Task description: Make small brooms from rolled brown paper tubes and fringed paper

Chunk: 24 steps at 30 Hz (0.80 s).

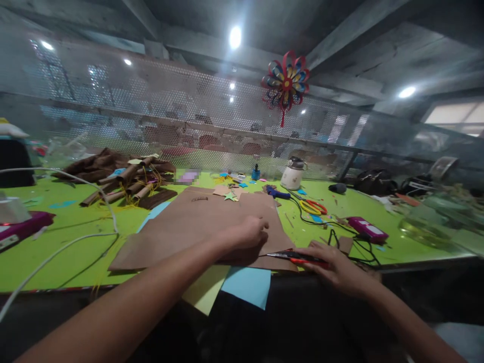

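Over a brown paper sheet [189,227], the left hand [250,233] curls, its hold unclear. At the sheet's near edge, the right hand [335,263] clasps a red-handled tool [290,255].

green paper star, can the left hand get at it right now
Probably yes: the left hand is over the brown sheet, and only bare sheet seems to lie between it and the green paper star.

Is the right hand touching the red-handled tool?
Touching: the head view shows the right hand gripping the red-handled tool by its handles.
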### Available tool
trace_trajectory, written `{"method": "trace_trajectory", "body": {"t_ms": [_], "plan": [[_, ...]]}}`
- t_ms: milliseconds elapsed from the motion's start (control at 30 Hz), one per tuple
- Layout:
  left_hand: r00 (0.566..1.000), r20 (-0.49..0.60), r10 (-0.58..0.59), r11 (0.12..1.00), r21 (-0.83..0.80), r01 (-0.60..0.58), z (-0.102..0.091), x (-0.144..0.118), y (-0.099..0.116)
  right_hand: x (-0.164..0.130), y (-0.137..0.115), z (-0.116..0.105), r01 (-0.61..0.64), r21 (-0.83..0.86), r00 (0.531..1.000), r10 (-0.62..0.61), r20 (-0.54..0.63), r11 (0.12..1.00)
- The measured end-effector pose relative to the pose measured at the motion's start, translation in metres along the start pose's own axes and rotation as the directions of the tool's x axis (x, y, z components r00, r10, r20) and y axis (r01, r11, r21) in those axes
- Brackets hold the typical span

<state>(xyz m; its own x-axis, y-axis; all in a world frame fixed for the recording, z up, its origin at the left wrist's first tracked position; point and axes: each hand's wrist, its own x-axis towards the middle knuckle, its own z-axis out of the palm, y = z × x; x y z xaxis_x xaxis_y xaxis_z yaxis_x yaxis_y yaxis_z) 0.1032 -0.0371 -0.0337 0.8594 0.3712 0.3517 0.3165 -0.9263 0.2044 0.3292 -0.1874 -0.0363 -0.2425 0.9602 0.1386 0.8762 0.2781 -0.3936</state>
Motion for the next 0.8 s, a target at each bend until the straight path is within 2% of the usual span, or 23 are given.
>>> {"method": "trace_trajectory", "body": {"t_ms": [100,167,300,567,800], "plan": [[0.999,0.038,0.023,1.0,-0.019,-0.022,-0.015,-0.03,-0.013,-0.001,0.002,0.003,-0.002,0.002,1.0,0.002,0.001,1.0],[0.996,0.013,0.084,0.996,-0.044,-0.083,-0.021,-0.053,-0.019,-0.002,0.002,0.004,0.008,0.004,1.0,-0.008,-0.001,1.0],[0.998,-0.048,0.035,0.994,-0.098,-0.039,-0.02,-0.083,-0.023,0.0,-0.001,0.004,0.026,-0.006,1.0,-0.026,-0.005,1.0],[0.998,-0.039,0.042,0.989,-0.14,-0.047,-0.013,-0.082,-0.03,0.011,-0.008,0.01,0.065,0.001,0.998,-0.065,-0.021,0.998],[0.997,-0.055,0.055,0.985,-0.159,-0.063,-0.013,-0.083,-0.03,-0.006,-0.009,0.005,0.044,0.03,0.999,-0.045,0.013,0.999]]}}
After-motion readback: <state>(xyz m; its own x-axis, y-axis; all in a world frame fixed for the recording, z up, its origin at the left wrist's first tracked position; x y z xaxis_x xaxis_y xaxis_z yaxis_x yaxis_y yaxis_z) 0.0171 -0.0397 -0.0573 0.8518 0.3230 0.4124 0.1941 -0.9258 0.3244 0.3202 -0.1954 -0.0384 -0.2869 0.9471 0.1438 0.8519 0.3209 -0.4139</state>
